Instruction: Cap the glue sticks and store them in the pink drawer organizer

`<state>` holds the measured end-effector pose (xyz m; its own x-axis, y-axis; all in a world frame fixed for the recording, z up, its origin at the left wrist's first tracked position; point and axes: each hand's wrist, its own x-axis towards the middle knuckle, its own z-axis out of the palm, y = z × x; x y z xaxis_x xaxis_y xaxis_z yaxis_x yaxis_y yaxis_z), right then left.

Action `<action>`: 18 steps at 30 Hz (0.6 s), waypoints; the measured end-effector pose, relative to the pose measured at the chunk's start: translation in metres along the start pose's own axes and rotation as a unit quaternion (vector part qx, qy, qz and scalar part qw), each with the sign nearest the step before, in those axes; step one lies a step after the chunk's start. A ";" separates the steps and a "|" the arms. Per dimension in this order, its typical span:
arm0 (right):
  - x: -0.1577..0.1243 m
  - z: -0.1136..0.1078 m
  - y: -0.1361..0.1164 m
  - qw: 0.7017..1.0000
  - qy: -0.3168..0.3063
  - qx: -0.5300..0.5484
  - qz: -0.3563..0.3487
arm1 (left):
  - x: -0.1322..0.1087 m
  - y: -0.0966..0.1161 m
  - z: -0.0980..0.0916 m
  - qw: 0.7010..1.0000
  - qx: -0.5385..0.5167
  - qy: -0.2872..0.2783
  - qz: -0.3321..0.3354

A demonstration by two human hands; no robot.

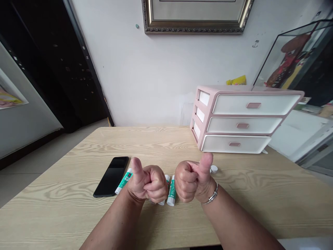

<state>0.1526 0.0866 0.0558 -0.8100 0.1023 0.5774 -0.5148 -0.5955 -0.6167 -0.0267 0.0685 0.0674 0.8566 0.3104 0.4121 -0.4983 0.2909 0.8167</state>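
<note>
My left hand [147, 182] and my right hand [194, 180] are both held up above the table as fists with the thumbs raised, nothing in either. A silver bracelet sits on my right wrist. Behind and below the fists lie three white and green glue sticks [171, 191] on the wooden table [78, 215], one of them [124, 181] left of my left hand. A small white cap [214, 169] lies just right of my right thumb.
A black phone [111, 176] lies face up left of the glue sticks. A pink and white three-drawer organiser [241, 119] stands at the back right, drawers closed. Behind are a white wall, a gold picture frame and a dark doorway at left.
</note>
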 end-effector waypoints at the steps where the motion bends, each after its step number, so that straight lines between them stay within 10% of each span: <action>1: 0.001 0.001 0.000 1.000 -0.004 0.000 -0.001 | 0.000 0.000 0.000 1.000 0.000 -0.001 0.000; 8: 0.002 0.001 -0.001 1.000 -0.016 0.002 0.001 | -0.001 -0.001 -0.002 1.000 -0.010 0.004 -0.001; 18: -0.004 -0.008 -0.005 0.987 0.141 -0.067 0.025 | -0.009 -0.013 -0.026 0.995 -0.007 0.095 0.013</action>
<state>0.1558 0.0961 0.0525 -0.8713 0.3049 0.3845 -0.4900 -0.4963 -0.7167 -0.0312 0.0852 0.0430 0.8033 0.4829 0.3485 -0.5231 0.2923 0.8006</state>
